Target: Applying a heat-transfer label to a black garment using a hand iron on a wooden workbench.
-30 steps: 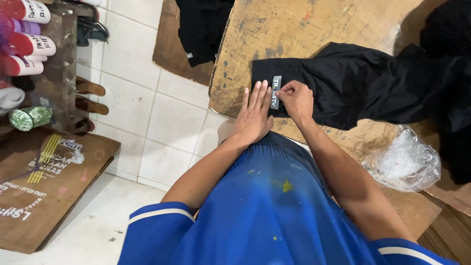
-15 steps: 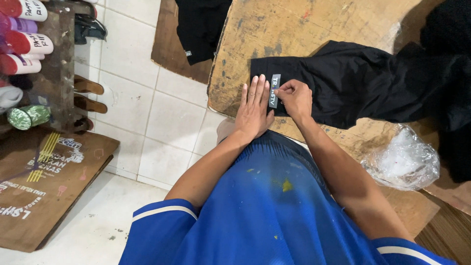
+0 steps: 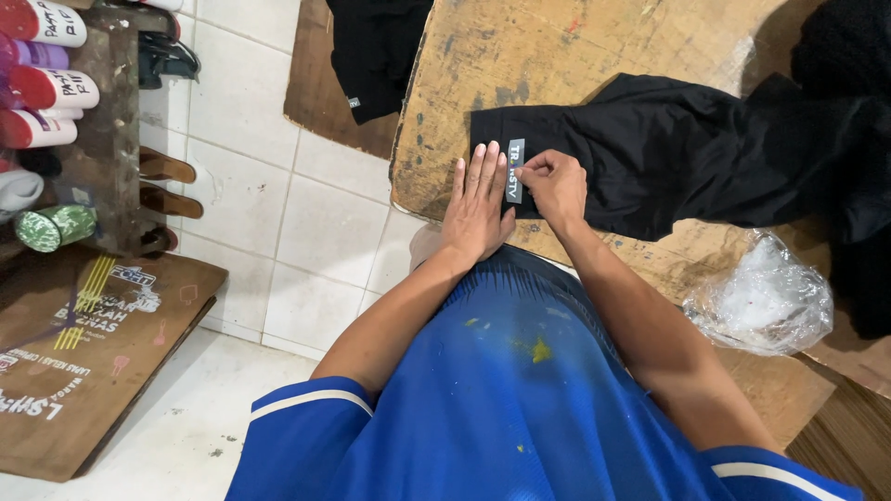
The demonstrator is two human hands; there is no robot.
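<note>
A small label (image 3: 516,171) is pinched by the right hand (image 3: 555,186) on a black garment (image 3: 668,148) on the table (image 3: 520,56); the left hand (image 3: 476,206), fingers together, is pressed flat just left of its upright long axis.

Left hand (image 3: 476,206) flat, right hand (image 3: 555,186) pinching

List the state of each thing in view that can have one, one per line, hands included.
left hand: flat, fingers straight, pressing the black garment.
right hand: fingers pinching the small label.
black garment: spread on the wooden table, partly rumpled.
small label: lying flat on the garment.
clear plastic bag: crumpled, on the table.
spray cans: capped, lying on their sides.
</note>
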